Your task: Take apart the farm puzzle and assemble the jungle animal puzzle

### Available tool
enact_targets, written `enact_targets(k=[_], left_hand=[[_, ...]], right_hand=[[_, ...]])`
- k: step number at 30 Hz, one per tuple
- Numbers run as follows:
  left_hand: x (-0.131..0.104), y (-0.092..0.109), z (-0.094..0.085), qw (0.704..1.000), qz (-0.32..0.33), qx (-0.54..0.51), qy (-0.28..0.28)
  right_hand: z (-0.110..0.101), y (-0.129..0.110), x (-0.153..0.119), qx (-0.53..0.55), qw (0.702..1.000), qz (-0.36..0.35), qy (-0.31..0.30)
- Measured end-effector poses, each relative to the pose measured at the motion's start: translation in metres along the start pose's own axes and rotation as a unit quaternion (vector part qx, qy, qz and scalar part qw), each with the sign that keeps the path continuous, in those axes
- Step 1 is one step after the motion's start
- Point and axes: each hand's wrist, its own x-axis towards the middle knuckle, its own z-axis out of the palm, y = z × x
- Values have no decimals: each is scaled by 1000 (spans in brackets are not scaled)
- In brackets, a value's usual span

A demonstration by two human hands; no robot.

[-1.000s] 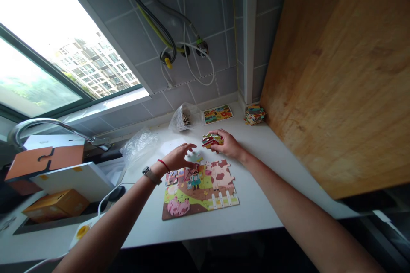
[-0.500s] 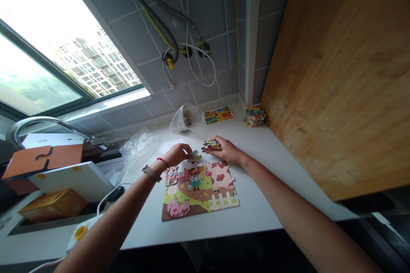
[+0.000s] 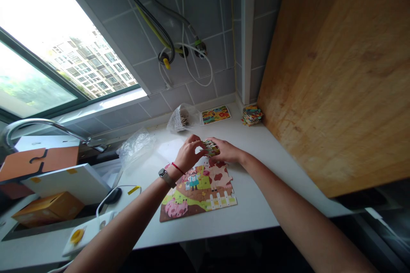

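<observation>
A stack of jigsaw puzzle pieces point(image 3: 211, 148) is gripped in my right hand point(image 3: 227, 152), just above the far edge of a partly assembled jigsaw puzzle point(image 3: 201, 198). My left hand point(image 3: 188, 153) meets the stack from the left, its thumb and fingers closed on the pieces' near side. Whether one piece is separate between those fingers cannot be made out. Pink pigs, a cow, a figure in teal and a white fence show on the puzzle. My left wrist and forearm cover its upper left part.
Behind my hands lie a clear plastic bag point(image 3: 179, 118) with pieces inside, a picture card point(image 3: 216, 114) and another pile of pieces point(image 3: 252, 115). Crumpled plastic point(image 3: 136, 147) lies left. Boxes point(image 3: 48, 207), a tap point(image 3: 54, 122) and a power strip point(image 3: 86, 232) occupy the left; a wooden panel point(image 3: 336, 72) stands right.
My left hand has moved right, from holding a greenish piece above the puzzle to the stack in my right hand. The stack is now tilted differently. The view has shifted slightly.
</observation>
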Motion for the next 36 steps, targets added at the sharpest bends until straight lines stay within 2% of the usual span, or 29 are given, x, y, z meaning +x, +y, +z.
enact_targets(k=[3,6,8,10,11,12,14,18,23,30,36], left_hand=[[0,0,-3,1000,-21,-7,19],[-4,-15,-24,996,-84,-40,-12],[-12,-34,-44,985,-119,-54,-114],[-25,-55,-64,959,-147,-37,-241],[-32,-65,-72,943,-158,-24,-291],[-39,-73,-78,934,-162,-7,-318],[-53,-84,-85,932,-163,33,-322],[-66,-89,-85,933,-173,69,-309],[-67,-94,-85,928,-192,71,-310],[-69,-98,-95,929,-201,75,-301],[-71,-98,-100,914,-219,17,-340]], right_hand=[[5,-2,0,-22,999,2,27],[7,-2,1,-28,999,4,44],[8,-3,0,-19,999,4,44],[8,-3,0,-7,999,10,43],[8,-3,0,-4,999,14,44],[8,-4,0,-2,999,18,46],[9,-4,-1,-1,998,27,50],[9,-4,0,-1,998,37,48],[10,-2,0,12,998,33,45],[10,1,0,3,998,49,37],[10,1,0,7,998,41,37]])
